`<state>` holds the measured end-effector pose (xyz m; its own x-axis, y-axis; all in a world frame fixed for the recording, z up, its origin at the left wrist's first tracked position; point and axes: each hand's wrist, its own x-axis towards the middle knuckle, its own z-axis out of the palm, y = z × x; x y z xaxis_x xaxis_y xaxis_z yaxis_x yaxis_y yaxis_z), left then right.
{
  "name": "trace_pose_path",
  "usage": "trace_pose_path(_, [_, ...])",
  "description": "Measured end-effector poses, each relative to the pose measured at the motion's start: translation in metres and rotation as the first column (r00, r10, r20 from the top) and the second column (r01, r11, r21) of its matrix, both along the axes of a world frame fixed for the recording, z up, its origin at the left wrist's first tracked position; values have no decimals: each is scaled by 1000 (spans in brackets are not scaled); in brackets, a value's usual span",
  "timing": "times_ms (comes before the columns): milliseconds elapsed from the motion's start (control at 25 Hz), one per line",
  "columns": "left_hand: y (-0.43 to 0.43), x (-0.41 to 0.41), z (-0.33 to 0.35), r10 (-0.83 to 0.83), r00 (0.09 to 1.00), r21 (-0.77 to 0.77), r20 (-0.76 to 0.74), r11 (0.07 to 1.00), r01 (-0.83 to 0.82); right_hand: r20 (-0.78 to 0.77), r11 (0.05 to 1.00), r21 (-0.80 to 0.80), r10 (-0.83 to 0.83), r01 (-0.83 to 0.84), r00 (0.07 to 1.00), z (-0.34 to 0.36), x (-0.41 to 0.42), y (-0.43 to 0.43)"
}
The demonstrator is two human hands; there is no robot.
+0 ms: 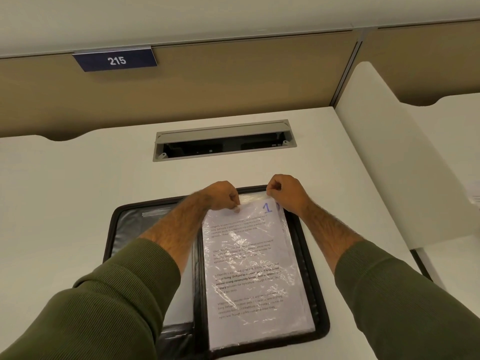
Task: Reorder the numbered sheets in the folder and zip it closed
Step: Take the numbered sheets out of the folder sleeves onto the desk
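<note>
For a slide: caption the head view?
Left hand and right hand pinch the top of sleeved sheet 1 in the open folder.

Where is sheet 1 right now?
Head view: sheet 1 tops the folder's right half, left hand and right hand pinching at its top edge.

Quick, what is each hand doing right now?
Left hand: pinches the top of the sheet marked 1.
Right hand: pinches the plastic sleeve at its top edge.

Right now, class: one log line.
left hand pinches white sheet marked 1 | right hand pinches clear plastic sleeve | black zip folder open
</note>
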<state>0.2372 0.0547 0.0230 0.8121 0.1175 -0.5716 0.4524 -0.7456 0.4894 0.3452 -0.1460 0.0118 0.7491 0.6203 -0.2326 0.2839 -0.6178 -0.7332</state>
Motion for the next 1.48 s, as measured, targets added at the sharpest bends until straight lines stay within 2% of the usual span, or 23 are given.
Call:
trace_pose_path(80, [0, 0, -2, 23, 998, 72, 52, 997, -27, -1, 1000, 26, -12, 12, 1000, 3, -1, 1])
trace_pose_path(200, [1, 1, 1, 127, 970, 153, 206, 975, -160, 24, 996, 56, -75, 73, 997, 9, -4, 8])
trace_pose_path(400, [0, 8, 23, 211, 828, 258, 520, 885, -388, 12, 984, 95, -151, 149, 988, 26, -1, 20])
trace_pose_path(640, [20, 17, 42, 305, 630, 108, 715, 841, -530, 12, 980, 36, -195, 194, 981, 21, -3, 18])
trace_pose_path(720, [24, 15, 41, 449, 551, -40, 703, 799, -600, 12, 967, 110, -232, 229, 973, 26, -3, 20])
trace_pose_path(800, [32, 7, 31, 627, 432, -259, 648, 715, -650, 11, 947, 205, -256, 248, 967, 40, -2, 26])
trace_pose_path(880, [40, -6, 20, 742, 319, -401, 589, 612, -682, 26, 927, 281, -268, 250, 963, 56, -1, 34])
trace_pose_path(920, [43, -14, 18, 780, 297, -420, 551, 566, -709, 39, 916, 316, -273, 248, 961, 65, 1, 39])
trace_pose_path(1000, [49, -24, 18, 836, 317, -437, 449, 515, -738, 59, 893, 376, -291, 249, 955, 83, 3, 50])
trace_pose_path(1080, [56, -33, 20, 849, 368, -468, 379, 519, -716, 75, 873, 426, -297, 238, 952, 100, 1, 60])
trace_pose_path(1160, [64, -43, 26, 850, 361, -541, 384, 523, -659, 83, 862, 452, -299, 231, 951, 111, -2, 73])
trace_pose_path(1240, [68, -57, 39, 862, 304, -589, 406, 501, -634, 88, 861, 453, -303, 232, 949, 117, -9, 87])
trace_pose_path(1360, [86, -93, 58, 882, 158, -602, 445, 425, -676, 79, 862, 463, -270, 204, 960, 124, -34, 117])
trace_pose_path(1480, [125, -142, 69, 898, 92, -610, 430, 364, -704, 85, 881, 449, -205, 146, 975, 131, -72, 160])
